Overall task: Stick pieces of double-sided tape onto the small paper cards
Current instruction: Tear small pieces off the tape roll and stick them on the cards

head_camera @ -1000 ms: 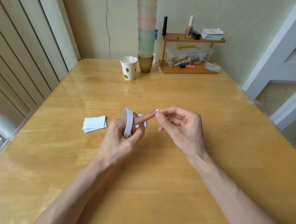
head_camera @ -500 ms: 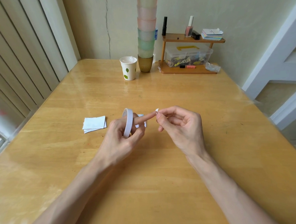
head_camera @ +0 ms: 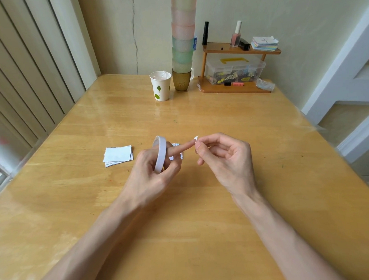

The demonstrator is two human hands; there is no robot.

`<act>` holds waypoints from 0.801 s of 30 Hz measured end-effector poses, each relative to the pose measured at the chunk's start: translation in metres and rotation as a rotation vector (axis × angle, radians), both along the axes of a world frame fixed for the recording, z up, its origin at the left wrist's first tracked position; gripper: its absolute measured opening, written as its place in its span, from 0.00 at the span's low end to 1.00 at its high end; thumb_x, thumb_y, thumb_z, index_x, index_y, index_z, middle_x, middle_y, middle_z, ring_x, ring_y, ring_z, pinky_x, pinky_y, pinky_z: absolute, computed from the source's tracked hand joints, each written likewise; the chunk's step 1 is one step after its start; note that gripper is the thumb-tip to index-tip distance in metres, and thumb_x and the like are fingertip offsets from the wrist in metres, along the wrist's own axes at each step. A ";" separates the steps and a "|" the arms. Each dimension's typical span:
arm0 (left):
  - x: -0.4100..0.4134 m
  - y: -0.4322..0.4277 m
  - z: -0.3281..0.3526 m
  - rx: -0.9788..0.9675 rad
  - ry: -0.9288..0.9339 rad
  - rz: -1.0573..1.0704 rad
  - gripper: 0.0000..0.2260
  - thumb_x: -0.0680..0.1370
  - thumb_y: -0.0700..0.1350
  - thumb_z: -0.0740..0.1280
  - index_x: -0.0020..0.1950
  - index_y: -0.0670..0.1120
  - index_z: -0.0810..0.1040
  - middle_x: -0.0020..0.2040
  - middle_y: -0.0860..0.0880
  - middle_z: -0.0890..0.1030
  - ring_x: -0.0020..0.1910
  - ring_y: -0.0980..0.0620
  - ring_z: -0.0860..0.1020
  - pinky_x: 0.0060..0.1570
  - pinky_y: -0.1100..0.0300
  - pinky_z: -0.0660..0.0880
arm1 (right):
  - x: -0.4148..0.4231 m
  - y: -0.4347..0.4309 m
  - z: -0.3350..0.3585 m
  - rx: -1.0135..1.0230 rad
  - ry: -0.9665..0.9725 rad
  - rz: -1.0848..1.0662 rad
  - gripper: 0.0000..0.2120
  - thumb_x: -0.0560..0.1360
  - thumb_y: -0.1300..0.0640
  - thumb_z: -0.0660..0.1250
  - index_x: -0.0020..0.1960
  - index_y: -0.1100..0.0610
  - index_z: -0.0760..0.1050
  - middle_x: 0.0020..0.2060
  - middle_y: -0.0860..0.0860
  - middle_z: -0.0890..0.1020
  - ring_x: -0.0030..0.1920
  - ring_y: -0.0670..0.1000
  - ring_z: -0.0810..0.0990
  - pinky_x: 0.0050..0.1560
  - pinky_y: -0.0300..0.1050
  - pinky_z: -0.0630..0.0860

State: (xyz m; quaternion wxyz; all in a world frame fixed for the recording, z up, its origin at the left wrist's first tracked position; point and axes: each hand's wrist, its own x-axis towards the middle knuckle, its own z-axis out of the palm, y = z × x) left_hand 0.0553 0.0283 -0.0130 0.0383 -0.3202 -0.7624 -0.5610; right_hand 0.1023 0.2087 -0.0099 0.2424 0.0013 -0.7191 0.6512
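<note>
Two hands over the counter (head_camera: pixel 205 224): left hand (head_camera: pixel 151 173) grips the tape roll (head_camera: pixel 160 156), forefinger out, right hand (head_camera: pixel 225 159) pinches a small tape piece (head_camera: pixel 196 138) at that fingertip; best, I judge, to peel slowly and carry it unfolded to the card stack (head_camera: pixel 118 156) lying well left.

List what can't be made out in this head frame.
All head view.
Card beyond the left hand: mostly hidden by its finger and the tape roll.
Tape piece pinched by the right hand: too small to see a liner.
Cup tower: top cut by frame edge.
</note>
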 end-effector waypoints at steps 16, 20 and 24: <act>0.000 0.007 0.001 0.138 -0.107 0.243 0.07 0.78 0.45 0.75 0.40 0.49 0.84 0.28 0.51 0.62 0.27 0.54 0.60 0.28 0.63 0.60 | 0.001 -0.007 0.002 0.033 -0.042 -0.018 0.10 0.81 0.58 0.71 0.44 0.62 0.84 0.35 0.50 0.86 0.31 0.51 0.83 0.35 0.32 0.71; 0.001 0.008 0.001 0.182 -0.144 0.268 0.07 0.77 0.44 0.76 0.39 0.49 0.85 0.29 0.49 0.65 0.29 0.53 0.63 0.31 0.61 0.64 | 0.002 -0.010 0.001 0.059 -0.045 -0.004 0.09 0.81 0.58 0.71 0.44 0.60 0.84 0.36 0.50 0.86 0.31 0.51 0.83 0.35 0.40 0.74; 0.000 0.006 0.004 0.263 -0.216 0.259 0.05 0.79 0.41 0.74 0.44 0.48 0.88 0.31 0.48 0.71 0.27 0.58 0.68 0.34 0.71 0.68 | 0.003 -0.010 0.000 0.088 -0.042 -0.005 0.04 0.79 0.60 0.74 0.45 0.58 0.84 0.37 0.51 0.86 0.32 0.52 0.84 0.38 0.44 0.78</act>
